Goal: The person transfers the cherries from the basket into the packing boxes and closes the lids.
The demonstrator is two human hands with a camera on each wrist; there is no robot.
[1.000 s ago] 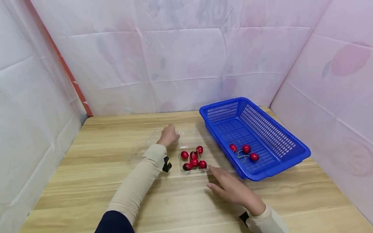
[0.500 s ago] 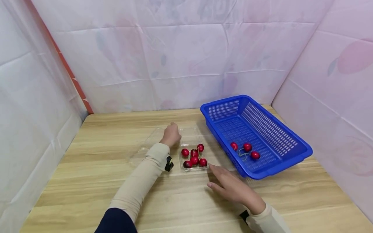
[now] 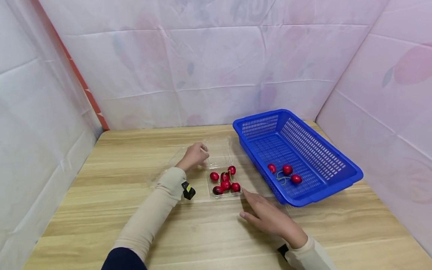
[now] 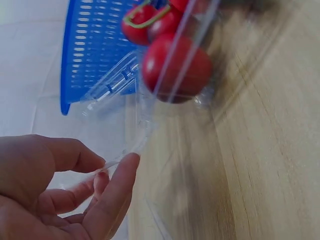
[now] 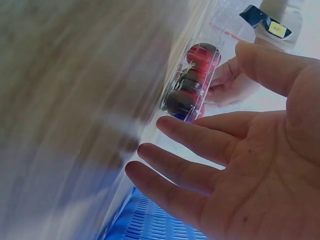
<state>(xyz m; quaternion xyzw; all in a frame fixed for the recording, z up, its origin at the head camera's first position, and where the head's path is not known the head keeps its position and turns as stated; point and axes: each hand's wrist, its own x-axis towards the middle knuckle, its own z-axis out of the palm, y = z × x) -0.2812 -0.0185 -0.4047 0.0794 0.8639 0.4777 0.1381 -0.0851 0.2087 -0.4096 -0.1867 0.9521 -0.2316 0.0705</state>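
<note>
A clear plastic clamshell box stands mid-table with several red cherries in its base. Its clear lid is swung back on the far side, tilted up. My left hand pinches the lid's left edge between thumb and fingers; the left wrist view shows the thin plastic between the fingertips. Palm facing the box, my right hand has its fingers extended, the index fingertip right at the box's near right corner. In the right wrist view the cherries show through the box's wall.
A blue plastic basket with slotted walls stands at the right, close to the box, with 3 cherries inside. More clear plastic lies left of the box, partly behind my left arm. Pale printed cloth walls enclose the wooden table.
My left hand has shifted slightly left and its fingers have turned, and the lid has risen to a steeper tilt. The right hand and the cherries have stayed in place.
</note>
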